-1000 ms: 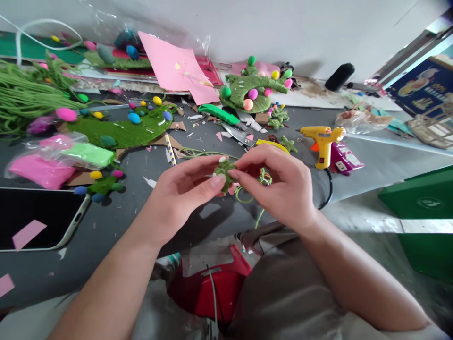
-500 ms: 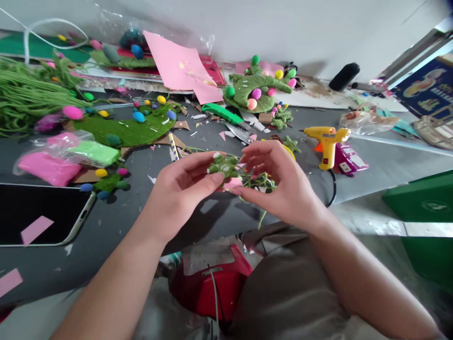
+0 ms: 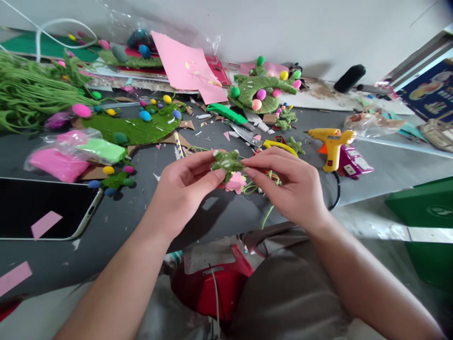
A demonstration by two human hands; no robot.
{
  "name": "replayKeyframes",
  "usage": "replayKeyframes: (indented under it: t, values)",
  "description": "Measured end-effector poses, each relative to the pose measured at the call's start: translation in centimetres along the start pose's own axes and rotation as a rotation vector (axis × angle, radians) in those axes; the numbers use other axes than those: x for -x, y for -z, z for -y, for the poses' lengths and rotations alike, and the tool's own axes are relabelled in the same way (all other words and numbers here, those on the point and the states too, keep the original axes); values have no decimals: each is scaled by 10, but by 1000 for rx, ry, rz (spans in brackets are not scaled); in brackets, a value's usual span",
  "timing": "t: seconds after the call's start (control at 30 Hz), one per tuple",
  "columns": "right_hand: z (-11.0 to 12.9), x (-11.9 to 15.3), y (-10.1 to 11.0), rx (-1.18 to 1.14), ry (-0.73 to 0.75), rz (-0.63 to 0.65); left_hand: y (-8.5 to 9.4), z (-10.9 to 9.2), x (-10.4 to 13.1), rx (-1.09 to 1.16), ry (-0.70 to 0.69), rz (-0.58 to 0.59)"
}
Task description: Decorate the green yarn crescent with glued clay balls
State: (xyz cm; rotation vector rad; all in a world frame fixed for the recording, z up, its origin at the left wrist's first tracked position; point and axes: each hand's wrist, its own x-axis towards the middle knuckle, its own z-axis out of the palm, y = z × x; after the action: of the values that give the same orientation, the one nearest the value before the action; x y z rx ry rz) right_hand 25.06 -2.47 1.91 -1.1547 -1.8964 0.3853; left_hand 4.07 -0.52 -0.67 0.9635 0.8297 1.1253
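A small star wrapped in green yarn [image 3: 227, 161], with white showing at some tips, is pinched between the thumb and fingers of my left hand [image 3: 187, 186]. My right hand [image 3: 288, 184] pinches at the star's right side, thumb and forefinger together; it seems to have the yarn strand there, though the strand is hard to make out. Just below the star lies a pink paper flower [image 3: 236, 182]. Loose green yarn [image 3: 268, 215] trails under my right hand. Yellow-handled scissors [image 3: 281, 145] lie behind that hand.
A yellow glue gun [image 3: 331, 141] stands at the right with its cord hanging down. A green cutter knife [image 3: 226, 113] lies among paper scraps. Behind are a yarn-wrapped crescent [image 3: 244, 97] with pompoms and a green crescent [image 3: 130, 127]. A phone [image 3: 46, 203] lies at left.
My right hand's fingers have closed from a loose curve to a pinch at the star's right side. My left hand keeps hold of the star. The whole view has shifted slightly.
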Motion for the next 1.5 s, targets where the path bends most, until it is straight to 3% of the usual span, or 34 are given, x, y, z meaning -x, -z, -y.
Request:
replayKeyframes:
  t: [0.37, 0.97, 1.2, 1.5]
  values:
    - [3, 0, 0, 39, 63, -21, -2, -10, 3, 119, 80, 138]
    - [5, 1, 1, 100, 173, 4, -6, -3, 1, -58, 50, 30]
    - [3, 0, 0, 178, 218, 129, -7, -1, 2, -82, 29, 38]
    - [3, 3, -2, 127, 199, 47, -7, -1, 3, -129, -9, 40]
